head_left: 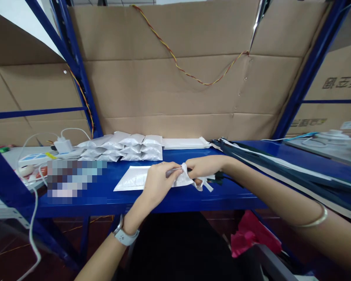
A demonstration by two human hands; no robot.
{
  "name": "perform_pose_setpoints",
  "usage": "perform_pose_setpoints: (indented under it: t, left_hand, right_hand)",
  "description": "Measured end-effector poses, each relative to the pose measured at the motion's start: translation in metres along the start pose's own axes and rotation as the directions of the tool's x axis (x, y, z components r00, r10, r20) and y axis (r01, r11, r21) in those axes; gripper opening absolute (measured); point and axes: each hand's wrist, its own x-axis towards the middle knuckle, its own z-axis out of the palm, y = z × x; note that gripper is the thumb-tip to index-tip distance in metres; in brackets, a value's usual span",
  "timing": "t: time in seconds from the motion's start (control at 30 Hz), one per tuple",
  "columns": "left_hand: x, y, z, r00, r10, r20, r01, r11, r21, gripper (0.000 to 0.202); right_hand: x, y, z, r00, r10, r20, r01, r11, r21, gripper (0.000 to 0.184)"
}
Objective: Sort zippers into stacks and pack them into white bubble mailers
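A white padded envelope (131, 179) lies on the blue table in front of me, its closed end toward the left. My left hand (161, 180) grips its upper side near the right end, thumb and fingers pinched together. At that right end my right hand (203, 167) is bent down with its fingers curled around the crumpled white edge. Part of the right fingers is hidden by the white material. Ragged white strips (207, 184) stick out below the right hand, and something dark green (219, 178) shows just behind it.
Stacked filled white packets (131, 146) stand at the back left, beside a pile of flat white envelopes (187, 143). Long dark and white strips (280, 164) run along the right. A white charger (63, 145) with cables sits at left. Blue posts (76, 66) and cardboard (175, 89) enclose the table.
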Motion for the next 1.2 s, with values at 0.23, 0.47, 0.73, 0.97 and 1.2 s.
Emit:
perform_pose_setpoints:
  t: [0.23, 0.47, 0.73, 0.97, 1.2]
  left_hand:
    - [0.000, -0.018, -0.005, 0.978, -0.053, 0.203, -0.025, 0.930, 0.366, 0.030]
    - [-0.002, -0.018, -0.004, 0.968, -0.030, 0.250, -0.047, 0.953, 0.299, 0.038]
    - [0.000, -0.020, -0.017, 0.980, -0.053, 0.190, 0.019, 0.984, 0.179, 0.031]
    - [0.002, -0.009, -0.004, 0.996, -0.060, 0.064, 0.049, 0.984, 0.170, 0.029]
    - [0.001, -0.019, -0.018, 0.981, -0.110, 0.160, 0.080, 0.980, 0.182, 0.027]
  right_hand:
    - [0.008, 0.032, -0.001, 0.995, 0.009, -0.100, -0.014, 0.998, -0.053, 0.015]
    - [-0.037, 0.053, 0.026, 0.842, -0.105, -0.529, 0.004, 0.982, -0.189, 0.040]
    - [-0.035, 0.078, 0.050, 0.543, -0.107, -0.833, 0.108, 0.993, -0.057, 0.031]
    - [0.001, 0.042, 0.053, 0.567, -0.118, -0.815, 0.225, 0.974, 0.015, 0.021]
    - [-0.008, 0.047, 0.053, 0.712, -0.103, -0.694, 0.350, 0.910, 0.223, 0.035]
